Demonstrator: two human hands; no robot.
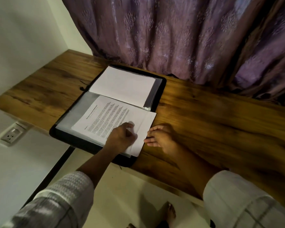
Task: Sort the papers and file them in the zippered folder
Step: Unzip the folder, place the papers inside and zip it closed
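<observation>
A: Where to find the zippered folder [162, 88]?
B: Frame centre. Opened flat on the wooden desk [212, 116], below the purple curtain [171, 38]. Laid with the long axis of the spread from upper right to lower left, spine crossing it left to right.
A: Papers?
B: Seeing a blank sheet [122, 84] on the upper half. Seeing a printed sheet [105, 116] on the lower half, on top of clear sleeves [67, 122]; cannot tell whether tucked in. Laid with long axis left to right, dipping toward the right. Page top pointing at frame left, text lines climbing from lower left to upper right. Right end overhanging the folder rim onto the desk.
A: Hands?
B: Left hand [120, 137]: knuckles up on the printed sheet's lower right part, fingers curled, pinching a bunched bit of paper. Right hand [161, 137]: flat on the desk just right of it, fingers relaxed and spread, tips touching the sheet's right edge. Blurred, though.
A: Anything else?
B: Wall socket [11, 134] at left edge. Bare foot [170, 211] at bottom centre.
</observation>
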